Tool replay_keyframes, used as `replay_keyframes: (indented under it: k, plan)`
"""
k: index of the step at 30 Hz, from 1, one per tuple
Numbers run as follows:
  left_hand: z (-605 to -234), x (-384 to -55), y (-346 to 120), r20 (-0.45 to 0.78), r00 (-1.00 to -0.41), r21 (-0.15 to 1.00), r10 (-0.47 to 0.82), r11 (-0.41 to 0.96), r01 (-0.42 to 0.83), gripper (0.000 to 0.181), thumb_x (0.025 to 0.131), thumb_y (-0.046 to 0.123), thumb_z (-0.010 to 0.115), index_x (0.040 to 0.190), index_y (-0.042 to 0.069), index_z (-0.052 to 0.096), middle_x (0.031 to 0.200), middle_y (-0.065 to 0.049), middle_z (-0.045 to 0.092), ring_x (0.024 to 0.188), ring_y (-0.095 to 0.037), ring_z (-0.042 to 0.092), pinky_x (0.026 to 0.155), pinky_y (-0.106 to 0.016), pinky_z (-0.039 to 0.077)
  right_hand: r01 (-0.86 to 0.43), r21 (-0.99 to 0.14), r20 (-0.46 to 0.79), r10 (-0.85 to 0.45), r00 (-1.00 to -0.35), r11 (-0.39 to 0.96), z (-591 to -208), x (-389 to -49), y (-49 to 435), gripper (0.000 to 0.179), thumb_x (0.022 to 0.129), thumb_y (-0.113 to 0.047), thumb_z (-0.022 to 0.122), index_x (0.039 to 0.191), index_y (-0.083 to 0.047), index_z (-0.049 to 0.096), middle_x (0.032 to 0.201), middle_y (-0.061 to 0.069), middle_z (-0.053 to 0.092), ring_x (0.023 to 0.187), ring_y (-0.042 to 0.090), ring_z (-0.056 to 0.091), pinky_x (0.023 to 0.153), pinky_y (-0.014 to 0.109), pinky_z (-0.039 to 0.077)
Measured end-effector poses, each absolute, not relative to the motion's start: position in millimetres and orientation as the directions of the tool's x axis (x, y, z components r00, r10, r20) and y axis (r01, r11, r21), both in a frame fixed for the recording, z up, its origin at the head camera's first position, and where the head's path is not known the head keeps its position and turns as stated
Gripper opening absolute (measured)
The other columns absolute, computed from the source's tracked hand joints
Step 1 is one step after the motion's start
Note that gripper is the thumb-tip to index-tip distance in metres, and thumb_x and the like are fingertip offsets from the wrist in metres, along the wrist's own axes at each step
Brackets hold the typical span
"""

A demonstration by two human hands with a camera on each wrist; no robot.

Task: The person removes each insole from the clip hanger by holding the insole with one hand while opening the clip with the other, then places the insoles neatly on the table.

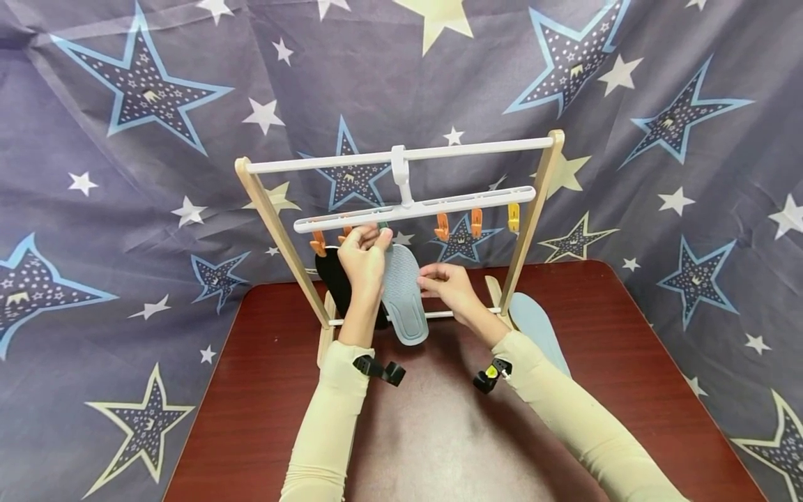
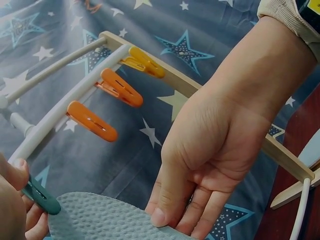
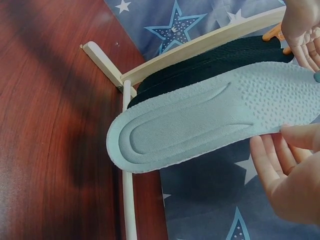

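A light blue insole (image 1: 404, 293) hangs toe-up below the white hanger bar (image 1: 439, 206), its heel end pointing down. My left hand (image 1: 366, 261) pinches a dark green clip (image 2: 42, 196) at the insole's top edge. On the insole's side edge, my right hand (image 1: 453, 287) holds it between thumb and fingers. Beside it, behind my left hand, black insoles (image 3: 210, 62) hang from orange clips (image 1: 318, 242), partly covered by the blue one in the right wrist view.
The hanger hooks onto the top rod of a wooden stand (image 1: 276, 237). Further right on the bar are two orange clips (image 1: 442, 226) and a yellow clip (image 1: 514, 217). Another light blue insole (image 1: 541, 328) lies on the red-brown table (image 1: 263, 390), by the stand's right foot.
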State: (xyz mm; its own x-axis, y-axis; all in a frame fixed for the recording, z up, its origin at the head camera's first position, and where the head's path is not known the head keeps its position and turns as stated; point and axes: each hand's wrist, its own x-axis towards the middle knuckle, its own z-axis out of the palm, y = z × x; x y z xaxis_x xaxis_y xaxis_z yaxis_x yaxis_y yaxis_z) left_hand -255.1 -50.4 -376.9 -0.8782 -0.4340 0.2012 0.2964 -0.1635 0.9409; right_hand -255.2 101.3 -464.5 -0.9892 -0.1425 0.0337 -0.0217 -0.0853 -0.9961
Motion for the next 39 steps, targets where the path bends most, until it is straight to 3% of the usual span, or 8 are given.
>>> replay_keyframes:
  k: [4,14,20,30,39]
  plan:
    - [-378,-255,-50,0.216,-0.867,0.938,-0.449,-0.151,0.312,0.022,0.082,-0.011,0.077,0.102,-0.017,0.067,0.084,-0.002,0.063,0.075,-0.007,0.063,0.068,-0.013,0.057,-0.025,-0.996,0.036,-0.141,-0.989,-0.081,-465,-255,100,0.023,0.094,0.006,0.066,0.113,0.019,0.063,0.079,-0.004,0.067,0.073,0.008,0.068,0.077,0.039,0.065]
    - [-378,-256,-51,0.235,-0.852,0.936,-0.468,-0.128,0.329,0.023,0.082,-0.012,0.076,0.101,-0.019,0.066,0.083,-0.003,0.064,0.074,-0.008,0.063,0.066,-0.013,0.057,-0.010,-0.996,0.022,-0.135,-0.991,-0.087,-464,-252,101,0.022,0.093,0.008,0.065,0.112,0.019,0.063,0.079,-0.004,0.067,0.073,0.008,0.069,0.086,0.054,0.061]
    - [-378,-255,-51,0.239,-0.851,0.937,-0.468,-0.117,0.328,0.022,0.082,-0.011,0.077,0.100,-0.017,0.067,0.083,-0.004,0.064,0.073,-0.007,0.062,0.066,-0.013,0.056,-0.003,-0.997,0.013,-0.128,-0.992,-0.080,-465,-251,103,0.022,0.094,0.007,0.065,0.113,0.018,0.063,0.080,-0.003,0.067,0.074,0.008,0.069,0.079,0.040,0.065]
    - [-379,-253,-50,0.243,-0.848,0.938,-0.471,-0.110,0.330,0.019,0.082,-0.011,0.077,0.099,-0.014,0.069,0.084,-0.005,0.064,0.074,-0.008,0.062,0.065,-0.014,0.056,0.001,-0.997,0.009,-0.122,-0.992,-0.084,-467,-249,106,0.022,0.094,0.008,0.065,0.113,0.019,0.062,0.084,0.002,0.068,0.075,0.008,0.069,0.072,0.030,0.065]
    - [-379,-255,-50,0.238,-0.853,0.931,-0.465,-0.140,0.337,0.019,0.082,-0.013,0.076,0.099,-0.015,0.068,0.083,-0.004,0.064,0.074,-0.008,0.063,0.065,-0.014,0.056,0.000,-0.996,0.010,-0.122,-0.992,-0.084,-471,-250,111,0.022,0.093,0.007,0.065,0.112,0.018,0.062,0.083,-0.001,0.068,0.075,0.009,0.069,0.078,0.038,0.065]
